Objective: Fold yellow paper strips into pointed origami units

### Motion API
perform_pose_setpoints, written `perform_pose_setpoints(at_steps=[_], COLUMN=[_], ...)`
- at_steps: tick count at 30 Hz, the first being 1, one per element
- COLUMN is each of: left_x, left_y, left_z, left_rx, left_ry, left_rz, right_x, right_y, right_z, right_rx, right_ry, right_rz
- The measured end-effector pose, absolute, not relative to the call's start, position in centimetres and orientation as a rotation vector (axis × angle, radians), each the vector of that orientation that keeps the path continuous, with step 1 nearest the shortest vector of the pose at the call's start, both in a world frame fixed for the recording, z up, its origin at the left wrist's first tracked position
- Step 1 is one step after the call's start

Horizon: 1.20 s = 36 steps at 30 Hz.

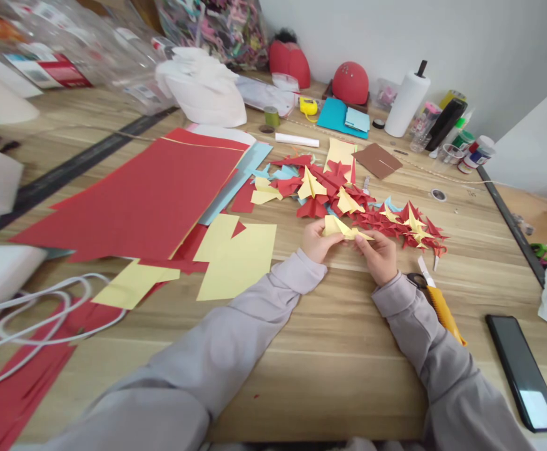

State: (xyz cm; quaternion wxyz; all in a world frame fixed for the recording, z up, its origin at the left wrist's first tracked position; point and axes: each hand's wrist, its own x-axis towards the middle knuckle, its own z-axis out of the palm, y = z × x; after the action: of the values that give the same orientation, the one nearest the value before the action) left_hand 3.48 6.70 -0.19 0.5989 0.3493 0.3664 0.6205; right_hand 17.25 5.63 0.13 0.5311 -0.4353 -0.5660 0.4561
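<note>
Between my two hands is a small piece of folded yellow paper (342, 229), held just above the table. My left hand (318, 241) pinches its left end with the thumb in front. At the right end, my right hand (379, 255) grips a thin point of the paper between thumb and fingers. Right behind my hands lies a heap of folded paper pieces (318, 205), mostly red with some yellow and light blue. Several more red and yellow folded pieces (402, 224) are packed in a row to the right.
Large red sheets (151, 194) and yellow paper pieces (245, 266) lie left. A yellow-handled tool (442, 313) sits beside my right forearm, a phone (524, 373) farther right. A white cable (67, 326) coils at the left. Bottles and jars (447, 122) stand along the wall.
</note>
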Motion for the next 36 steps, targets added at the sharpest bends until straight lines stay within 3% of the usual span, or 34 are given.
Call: perform_pose_setpoints(at_steps=[36], left_x=[3.5], left_y=[6.2], left_z=[0.5], left_rx=[0.950], left_ry=[1.038], left_rz=[1.303], right_x=[17.4], right_y=[5.6], right_z=[0.2], right_rx=[-1.059], right_ry=[-1.284], right_rz=[1.136])
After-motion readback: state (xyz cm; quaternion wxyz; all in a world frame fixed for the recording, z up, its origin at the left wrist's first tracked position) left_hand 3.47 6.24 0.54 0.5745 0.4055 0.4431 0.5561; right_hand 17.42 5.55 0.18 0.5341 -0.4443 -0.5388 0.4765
